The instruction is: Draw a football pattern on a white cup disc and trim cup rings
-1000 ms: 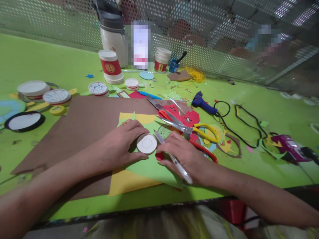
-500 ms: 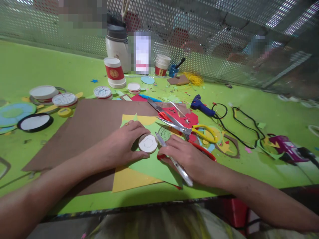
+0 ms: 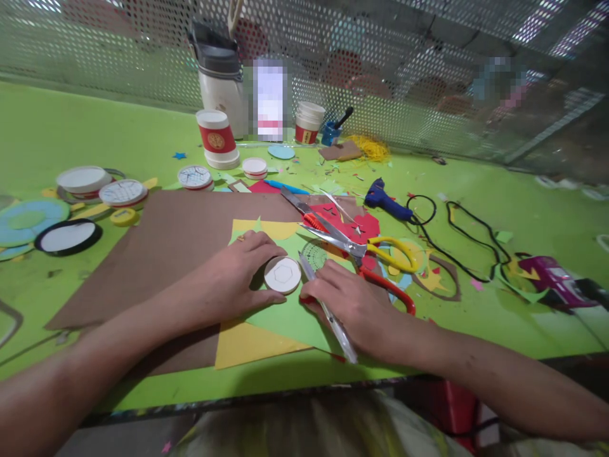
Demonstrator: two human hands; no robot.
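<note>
My left hand (image 3: 247, 270) curls round the left side of a small white disc (image 3: 282, 275), thumb below and fingers above. A hexagon is drawn on the disc's top. Between the fingers of my right hand (image 3: 349, 301) is a slim whitish pen (image 3: 339, 330), its tip pointing up and left just beside the disc. Beneath both hands lie green paper (image 3: 280, 324) and yellow paper (image 3: 252, 346) on a brown sheet (image 3: 190, 235). Above my right hand rest scissors (image 3: 354, 247) with one yellow and one red handle, and a round green dotted stencil (image 3: 314, 255).
A blue glue gun (image 3: 387, 202) with a black cord lies to the right, near a purple device (image 3: 554, 279). White lids (image 3: 124, 193) and a black-rimmed disc (image 3: 69, 237) sit left. Paper cups (image 3: 217, 139) and a large flask (image 3: 221, 89) stand at the back.
The pen's rear end has swung slightly left and down as my right hand shifts a little. My left hand and the disc stay in place. The view has moved slightly.
</note>
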